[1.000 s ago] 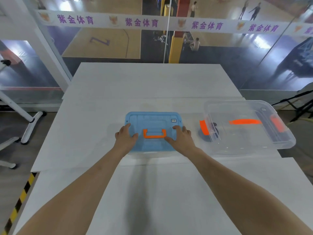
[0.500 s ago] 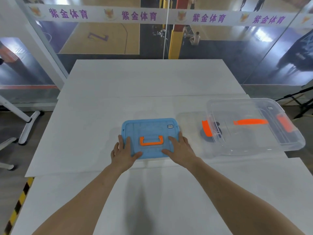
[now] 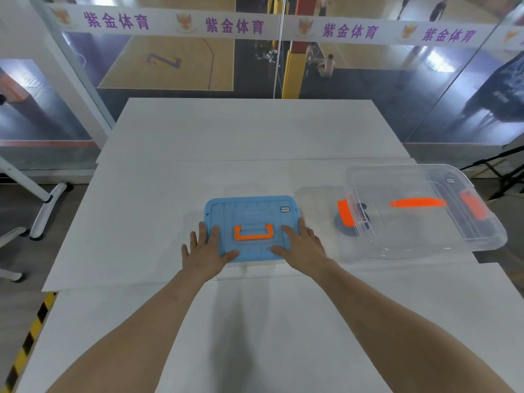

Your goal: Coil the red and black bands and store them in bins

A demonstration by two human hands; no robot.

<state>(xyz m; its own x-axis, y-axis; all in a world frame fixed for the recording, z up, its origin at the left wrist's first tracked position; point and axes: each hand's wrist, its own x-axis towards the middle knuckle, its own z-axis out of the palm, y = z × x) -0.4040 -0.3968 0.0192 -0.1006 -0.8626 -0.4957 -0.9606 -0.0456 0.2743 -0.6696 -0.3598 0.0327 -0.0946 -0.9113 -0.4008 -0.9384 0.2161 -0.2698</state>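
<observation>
A bin with a blue lid (image 3: 251, 212) and an orange handle (image 3: 253, 232) sits at the table's middle. My left hand (image 3: 205, 249) lies flat on the lid's near left corner, fingers spread. My right hand (image 3: 302, 246) lies flat on its near right corner. To the right stands a clear bin (image 3: 326, 199), and a clear lid (image 3: 425, 208) with orange latches leans tilted across it. Something dark (image 3: 361, 212) shows through the clear plastic; I cannot tell whether it is a band. No red band is visible.
The white table (image 3: 249, 137) stretches far beyond the bins and ends at a glass wall. A yellow-and-black striped strip (image 3: 28, 340) marks the floor at the left. A white stand leg (image 3: 46, 211) is on the left, and a dark tripod (image 3: 502, 171) at the far right.
Both hands slid from the lid's middle, beside the handle, back to its near corners and flattened. The camera view shifted slightly.
</observation>
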